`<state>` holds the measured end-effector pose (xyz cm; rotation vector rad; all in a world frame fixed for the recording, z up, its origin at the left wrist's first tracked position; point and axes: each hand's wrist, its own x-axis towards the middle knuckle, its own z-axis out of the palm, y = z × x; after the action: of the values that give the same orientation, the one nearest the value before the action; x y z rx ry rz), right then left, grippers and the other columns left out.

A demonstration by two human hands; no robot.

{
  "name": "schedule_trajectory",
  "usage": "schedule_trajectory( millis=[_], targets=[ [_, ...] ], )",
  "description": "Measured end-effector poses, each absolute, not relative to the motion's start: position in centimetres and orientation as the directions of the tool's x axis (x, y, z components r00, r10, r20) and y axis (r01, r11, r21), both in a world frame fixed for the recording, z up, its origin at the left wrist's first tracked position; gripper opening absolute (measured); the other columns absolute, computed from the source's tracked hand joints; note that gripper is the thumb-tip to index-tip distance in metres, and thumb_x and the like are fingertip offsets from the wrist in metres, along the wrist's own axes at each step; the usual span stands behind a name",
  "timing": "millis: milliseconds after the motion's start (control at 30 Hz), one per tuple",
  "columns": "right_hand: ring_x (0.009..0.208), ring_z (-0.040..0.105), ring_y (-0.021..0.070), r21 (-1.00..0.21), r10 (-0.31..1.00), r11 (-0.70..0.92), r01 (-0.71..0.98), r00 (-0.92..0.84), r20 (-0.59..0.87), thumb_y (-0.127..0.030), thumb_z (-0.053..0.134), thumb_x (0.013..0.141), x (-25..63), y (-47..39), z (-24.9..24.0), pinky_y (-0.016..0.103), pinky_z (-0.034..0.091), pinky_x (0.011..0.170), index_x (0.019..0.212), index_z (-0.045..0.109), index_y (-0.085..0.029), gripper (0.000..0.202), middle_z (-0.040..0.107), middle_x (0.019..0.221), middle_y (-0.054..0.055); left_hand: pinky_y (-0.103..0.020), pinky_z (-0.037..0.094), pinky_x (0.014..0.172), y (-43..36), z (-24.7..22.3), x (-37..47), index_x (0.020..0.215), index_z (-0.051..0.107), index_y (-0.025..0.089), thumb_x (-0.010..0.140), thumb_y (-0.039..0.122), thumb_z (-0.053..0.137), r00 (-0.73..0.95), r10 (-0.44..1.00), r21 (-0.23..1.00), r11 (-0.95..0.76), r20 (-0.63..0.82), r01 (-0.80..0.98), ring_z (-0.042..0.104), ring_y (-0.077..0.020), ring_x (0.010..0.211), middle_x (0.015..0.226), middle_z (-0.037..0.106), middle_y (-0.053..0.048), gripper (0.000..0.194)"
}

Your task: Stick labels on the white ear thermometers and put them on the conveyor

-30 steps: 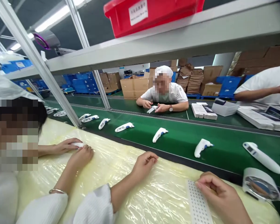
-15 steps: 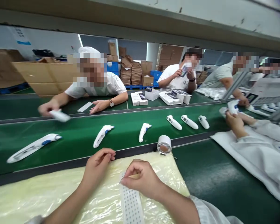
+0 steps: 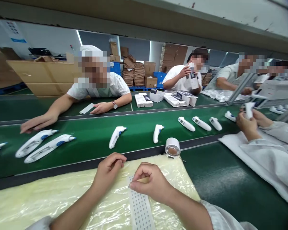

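My right hand (image 3: 152, 183) pinches at the upper left edge of a white strip with rows of small grey dots (image 3: 142, 210); whatever is between thumb and forefinger is too small to make out. My left hand (image 3: 110, 167) hovers with curled fingers near the mat's far edge, its fingertips together, and what they hold, if anything, is hidden. The strip lies on a yellow, plastic-covered mat (image 3: 62, 191). Beyond, on the green belt (image 3: 91, 131), lie several white thermometer-like devices, among them one (image 3: 116, 136) and another (image 3: 157, 133) closest to my hands.
A roll of tape (image 3: 172, 147) stands at the mat's far right corner. Across the belt, a person's hand (image 3: 39, 123) reaches over two devices (image 3: 49, 148). At the right, another person's hands (image 3: 249, 123) hold a device. White boxes (image 3: 143, 100) sit on the far bench.
Devices on the belt have shifted right. The person opposite has set a device down beside another at the left. Both my hands appear slightly further right, with similar finger poses.
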<state>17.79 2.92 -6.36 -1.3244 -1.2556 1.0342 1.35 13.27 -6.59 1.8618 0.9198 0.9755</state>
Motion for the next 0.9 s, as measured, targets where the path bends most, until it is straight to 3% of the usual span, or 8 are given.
schedule_trajectory(
  millis=[167, 300, 467, 567, 667, 767, 833, 900],
  targets=[
    [0.068, 0.059, 0.0158, -0.988, 0.998, 0.052, 0.142, 0.012, 0.055, -0.034, 0.077, 0.073, 18.1, 2.0, -7.5, 0.027, 0.046, 0.066, 0.066, 0.064, -0.020, 0.020, 0.062, 0.071, 0.000, -0.027, 0.048, 0.071, 12.2, -7.3, 1.7, 0.076, 0.071, 0.020, 0.081, 0.016, 0.051, 0.451, 0.845, 0.869, -0.428, 0.287, 0.248, 0.062, -0.0162, 0.072, 0.074, 0.068, -0.002, 0.021],
    [0.061, 0.056, 0.0155, -0.984, 0.992, 0.061, 0.168, 0.102, 0.079, -0.050, 0.074, 0.075, 18.4, 1.6, -8.9, 0.027, 0.045, 0.059, 0.066, 0.063, -0.023, 0.031, 0.058, 0.067, -0.001, -0.026, 0.050, 0.069, 12.0, -8.0, 1.8, 0.079, 0.073, 0.019, 0.081, 0.012, 0.050, 0.436, 0.858, 0.866, -0.415, 0.270, 0.280, 0.064, -0.0156, 0.072, 0.078, 0.069, -0.003, 0.023],
    [0.059, 0.056, 0.0159, -0.976, 0.993, 0.088, 0.198, 0.059, 0.101, -0.055, 0.073, 0.074, 18.5, 2.0, -9.2, 0.027, 0.046, 0.055, 0.065, 0.063, -0.023, 0.034, 0.059, 0.065, 0.000, -0.026, 0.053, 0.073, 11.7, -4.3, 1.6, 0.100, 0.071, 0.017, 0.088, 0.014, 0.048, 0.434, 0.843, 0.867, -0.443, 0.317, 0.228, 0.066, -0.0165, 0.085, 0.099, 0.067, -0.008, 0.026],
    [0.060, 0.059, 0.0162, -0.961, 0.991, 0.134, 0.244, -0.021, 0.133, -0.042, 0.074, 0.075, 18.2, 2.2, -8.2, 0.027, 0.047, 0.057, 0.063, 0.064, -0.022, 0.025, 0.062, 0.064, 0.000, -0.030, 0.052, 0.089, 12.1, 0.3, 3.3, 0.120, 0.067, 0.022, 0.086, 0.011, 0.051, 0.701, 0.631, 0.801, -0.581, 0.333, 0.143, 0.061, -0.0202, 0.109, 0.119, 0.063, -0.009, 0.039],
    [0.070, 0.063, 0.0172, -0.959, 0.990, 0.135, 0.248, 0.010, 0.142, -0.030, 0.073, 0.073, 17.8, 2.2, -7.1, 0.028, 0.050, 0.068, 0.066, 0.066, -0.021, 0.014, 0.067, 0.071, 0.001, -0.038, 0.041, 0.109, 13.3, 3.4, 7.3, 0.138, 0.055, 0.020, 0.082, 0.000, 0.047, 0.932, 0.300, 0.652, -0.752, 0.204, 0.100, 0.050, -0.0235, 0.130, 0.135, 0.055, -0.012, 0.060],
    [0.074, 0.065, 0.0157, -0.956, 0.993, 0.105, 0.273, 0.032, 0.118, -0.023, 0.079, 0.068, 17.6, 2.5, -6.5, 0.026, 0.049, 0.071, 0.067, 0.069, -0.021, 0.010, 0.069, 0.074, -0.001, -0.043, 0.031, 0.117, 14.9, 3.4, 12.3, 0.151, 0.038, 0.016, 0.078, -0.001, 0.054, 0.990, 0.142, 0.575, -0.811, 0.013, 0.109, 0.036, -0.0301, 0.143, 0.154, 0.036, -0.018, 0.077],
    [0.074, 0.065, 0.0146, -0.956, 0.994, 0.080, 0.282, 0.044, 0.097, -0.023, 0.082, 0.066, 17.6, 2.9, -6.4, 0.024, 0.048, 0.069, 0.066, 0.070, -0.022, 0.012, 0.069, 0.075, -0.002, -0.044, 0.033, 0.115, 15.6, 2.6, 15.0, 0.156, 0.030, 0.022, 0.076, 0.001, 0.062, 0.994, 0.031, 0.585, -0.806, -0.104, 0.086, 0.028, -0.0348, 0.148, 0.163, 0.020, -0.016, 0.089],
    [0.072, 0.064, 0.0139, -0.956, 0.995, 0.064, 0.285, 0.051, 0.082, -0.023, 0.084, 0.064, 17.7, 3.0, -6.3, 0.024, 0.046, 0.066, 0.065, 0.070, -0.022, 0.014, 0.068, 0.075, -0.003, -0.043, 0.037, 0.112, 15.9, 1.7, 16.7, 0.156, 0.029, 0.029, 0.075, 0.001, 0.063, 0.988, -0.044, 0.600, -0.798, -0.146, 0.053, 0.025, -0.0359, 0.149, 0.165, 0.016, -0.012, 0.092]
  ],
)
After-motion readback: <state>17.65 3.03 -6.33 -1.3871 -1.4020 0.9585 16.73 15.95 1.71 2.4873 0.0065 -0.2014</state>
